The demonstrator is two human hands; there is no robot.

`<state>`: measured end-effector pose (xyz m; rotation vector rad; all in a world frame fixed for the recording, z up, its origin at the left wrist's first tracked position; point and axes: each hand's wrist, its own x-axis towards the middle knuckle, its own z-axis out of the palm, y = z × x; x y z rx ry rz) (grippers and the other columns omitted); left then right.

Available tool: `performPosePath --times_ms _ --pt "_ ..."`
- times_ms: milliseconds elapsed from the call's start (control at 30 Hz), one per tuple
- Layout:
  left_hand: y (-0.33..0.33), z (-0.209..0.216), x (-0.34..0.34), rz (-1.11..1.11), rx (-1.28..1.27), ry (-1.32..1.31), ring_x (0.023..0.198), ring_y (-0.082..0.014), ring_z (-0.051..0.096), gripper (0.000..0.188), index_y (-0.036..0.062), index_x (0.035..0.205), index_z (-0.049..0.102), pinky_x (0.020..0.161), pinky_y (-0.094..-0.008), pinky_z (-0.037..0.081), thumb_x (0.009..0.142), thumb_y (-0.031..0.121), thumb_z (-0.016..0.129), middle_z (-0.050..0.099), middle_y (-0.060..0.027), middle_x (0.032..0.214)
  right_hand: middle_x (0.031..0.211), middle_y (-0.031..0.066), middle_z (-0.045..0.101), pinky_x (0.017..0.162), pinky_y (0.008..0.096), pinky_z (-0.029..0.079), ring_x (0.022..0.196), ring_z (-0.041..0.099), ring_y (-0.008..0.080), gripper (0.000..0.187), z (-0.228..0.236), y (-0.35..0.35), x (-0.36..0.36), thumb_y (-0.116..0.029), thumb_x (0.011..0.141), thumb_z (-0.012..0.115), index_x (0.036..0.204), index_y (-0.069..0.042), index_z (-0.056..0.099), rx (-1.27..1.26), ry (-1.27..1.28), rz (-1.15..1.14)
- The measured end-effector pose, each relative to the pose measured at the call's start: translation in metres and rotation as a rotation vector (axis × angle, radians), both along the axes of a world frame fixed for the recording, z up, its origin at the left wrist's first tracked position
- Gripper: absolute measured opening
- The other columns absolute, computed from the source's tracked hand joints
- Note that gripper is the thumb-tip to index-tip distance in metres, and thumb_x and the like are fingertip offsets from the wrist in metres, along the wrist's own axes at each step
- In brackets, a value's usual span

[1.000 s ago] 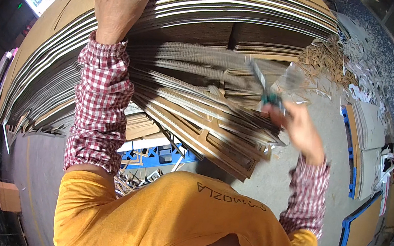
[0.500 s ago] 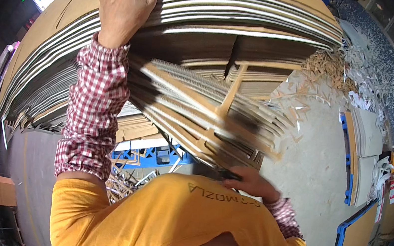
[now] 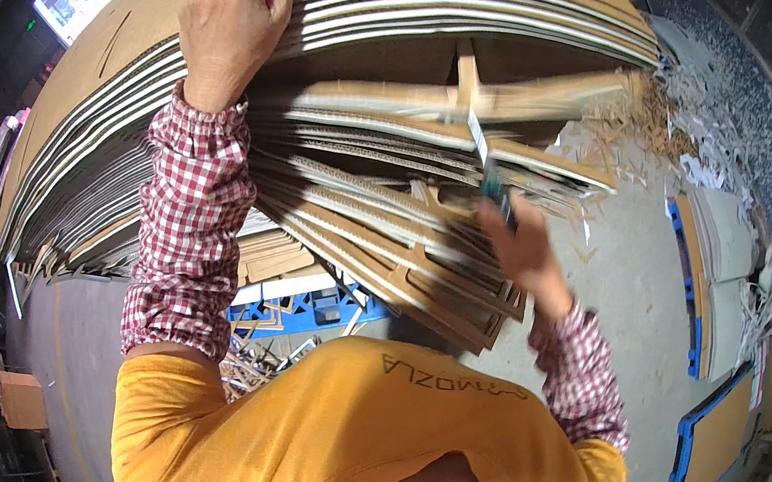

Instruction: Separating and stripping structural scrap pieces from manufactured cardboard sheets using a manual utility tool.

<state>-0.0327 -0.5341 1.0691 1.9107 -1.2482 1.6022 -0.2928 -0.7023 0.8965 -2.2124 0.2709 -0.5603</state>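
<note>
Thick layers of cardboard sheets (image 3: 479, 3), brown with white edges, form a tall stack in front of me. My left hand (image 3: 229, 27) rests on its top near the front edge, fingers bent and thumb apart. In my right hand (image 3: 528, 246) is a knife (image 3: 479, 141) with a dark handle and a pale straight blade, slightly blurred. The blade meets or passes close to loose cardboard strips (image 3: 373, 126) that fan out below the top layers; contact is unclear. A narrow crosspiece (image 3: 467, 70) joins some of the strips.
Blue pallets (image 3: 307, 314) stand below the stack. Cardboard scraps (image 3: 260, 366) lie under it, and paper shreds (image 3: 712, 99) cover the far right. More flat sheets (image 3: 712, 272) lie on a pallet at the right, beside a board on a blue-edged pallet (image 3: 707, 449).
My right hand has swung up and away from my body with the knife. Upper strips have shifted upward and spread apart. My left hand stays on the stack.
</note>
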Motion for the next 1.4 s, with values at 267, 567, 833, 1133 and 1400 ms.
performPosePath --times_ms 267,567,833,1133,1400 --pt "0.004 -0.001 0.0 0.013 0.018 -0.033 0.064 -0.0231 0.056 0.025 0.0065 0.081 0.058 0.057 -0.0337 0.044 0.087 0.031 0.055 0.056 -0.0073 0.069 0.107 0.0148 0.06 0.084 0.0347 0.045 0.097 0.058 0.0229 0.039 0.039 0.019 -0.084 -0.026 0.081 0.064 0.108 0.003 0.057 0.276 0.365 0.555" --pt "-0.005 0.004 -0.009 -0.031 -0.003 -0.014 0.064 -0.024 0.054 0.024 0.0065 0.073 0.056 0.057 -0.0349 0.044 0.084 0.028 0.059 0.056 -0.0067 0.068 0.066 -0.0001 0.056 0.051 0.0233 0.04 0.059 0.05 0.0065 0.037 0.096 -0.036 0.026 -0.037 0.088 0.053 0.083 -0.001 0.062 0.224 0.06 0.007" --pt "0.003 0.002 -0.006 -0.014 0.006 -0.035 0.065 -0.0244 0.055 0.023 0.0062 0.074 0.057 0.058 -0.0351 0.044 0.084 0.027 0.059 0.056 -0.0073 0.069 0.077 0.0037 0.062 0.063 0.0231 0.048 0.065 0.057 0.0097 0.037 0.031 0.018 -0.075 -0.03 0.087 0.056 0.106 0.002 0.059 0.191 0.474 0.265" --pt "0.002 0.001 -0.003 -0.004 0.01 -0.003 0.066 -0.0235 0.055 0.023 0.0056 0.077 0.058 0.059 -0.0339 0.044 0.085 0.027 0.058 0.057 -0.0071 0.07 0.077 0.0024 0.061 0.063 0.0234 0.043 0.072 0.054 0.0098 0.038 0.118 -0.041 0.01 -0.039 0.088 0.052 0.088 -0.002 0.064 0.095 0.151 0.003" --pt "0.001 -0.005 0.002 0.014 0.026 0.069 0.07 -0.0258 0.054 0.022 0.0056 0.079 0.058 0.062 -0.0369 0.044 0.085 0.026 0.057 0.057 -0.0086 0.073 0.059 -0.0009 0.043 0.049 0.0254 0.034 0.057 0.038 0.0071 0.022 0.032 0.013 0.02 -0.02 0.088 0.053 0.077 -0.001 0.051 0.363 -0.136 -0.086"
